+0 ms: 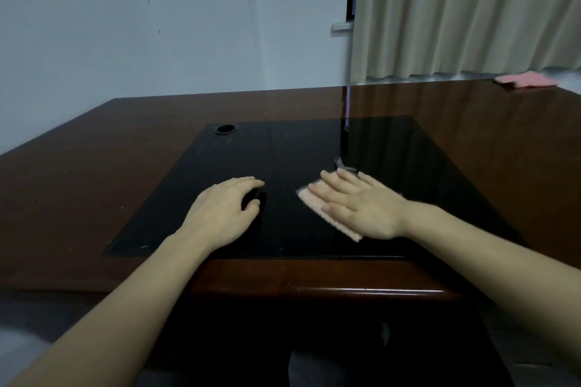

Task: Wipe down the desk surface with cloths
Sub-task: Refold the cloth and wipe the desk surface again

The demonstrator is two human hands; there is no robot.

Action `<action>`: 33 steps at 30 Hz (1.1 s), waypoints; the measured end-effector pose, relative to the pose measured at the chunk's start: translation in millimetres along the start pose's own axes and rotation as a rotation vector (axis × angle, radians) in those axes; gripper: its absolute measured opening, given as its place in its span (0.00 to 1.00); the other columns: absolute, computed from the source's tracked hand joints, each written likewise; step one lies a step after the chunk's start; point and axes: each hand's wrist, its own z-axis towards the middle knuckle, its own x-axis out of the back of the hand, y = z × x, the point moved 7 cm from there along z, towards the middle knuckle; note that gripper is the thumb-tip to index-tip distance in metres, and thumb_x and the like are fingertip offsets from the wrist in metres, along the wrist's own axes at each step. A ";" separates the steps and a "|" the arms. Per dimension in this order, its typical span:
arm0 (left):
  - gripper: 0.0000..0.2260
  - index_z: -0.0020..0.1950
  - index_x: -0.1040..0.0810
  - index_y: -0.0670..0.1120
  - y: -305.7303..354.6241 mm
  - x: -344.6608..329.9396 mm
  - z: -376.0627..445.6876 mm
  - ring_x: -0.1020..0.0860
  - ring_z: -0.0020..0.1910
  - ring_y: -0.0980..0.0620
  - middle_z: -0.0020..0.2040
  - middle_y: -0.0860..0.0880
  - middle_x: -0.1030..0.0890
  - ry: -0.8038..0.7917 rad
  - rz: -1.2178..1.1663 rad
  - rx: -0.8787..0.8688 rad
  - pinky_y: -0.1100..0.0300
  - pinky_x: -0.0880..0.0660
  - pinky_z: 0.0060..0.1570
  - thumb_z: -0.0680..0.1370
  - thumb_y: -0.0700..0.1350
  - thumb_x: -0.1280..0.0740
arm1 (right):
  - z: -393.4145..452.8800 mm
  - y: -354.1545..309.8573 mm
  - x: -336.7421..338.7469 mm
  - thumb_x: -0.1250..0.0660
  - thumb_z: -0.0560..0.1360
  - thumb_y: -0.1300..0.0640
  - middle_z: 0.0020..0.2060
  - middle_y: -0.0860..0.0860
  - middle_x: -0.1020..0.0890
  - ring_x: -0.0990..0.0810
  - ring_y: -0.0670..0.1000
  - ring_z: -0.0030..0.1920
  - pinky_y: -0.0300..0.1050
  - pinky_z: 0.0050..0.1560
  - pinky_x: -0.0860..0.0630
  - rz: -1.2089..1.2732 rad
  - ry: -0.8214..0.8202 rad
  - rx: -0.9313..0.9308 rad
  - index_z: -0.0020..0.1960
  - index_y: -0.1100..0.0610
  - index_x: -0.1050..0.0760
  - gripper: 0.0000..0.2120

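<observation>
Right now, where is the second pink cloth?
In the head view, the second pink cloth lies at the desk's far right corner, beside the curtain, untouched by both hands.

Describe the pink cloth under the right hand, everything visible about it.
The pink cloth looks like soft ribbed fabric, folded flat into a strip. It lies on the desk's black inset panel, angled toward the near right. The right hand presses on it with straight, spread fingers, covering most of it.

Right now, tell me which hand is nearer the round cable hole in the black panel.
Left. The left hand rests on the black panel just below the cable hole; the right hand, pressing the pink cloth, lies farther right.
</observation>
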 end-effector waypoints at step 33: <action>0.22 0.80 0.39 0.59 78.6 -33.8 28.2 0.48 0.82 0.51 0.82 0.56 0.42 -0.101 -0.101 -0.028 0.46 0.52 0.80 0.85 0.54 0.42 | 0.7 109.2 6.9 0.60 0.86 0.41 0.82 0.45 0.61 0.63 0.50 0.81 0.53 0.80 0.62 0.014 0.008 -0.110 0.81 0.39 0.62 0.25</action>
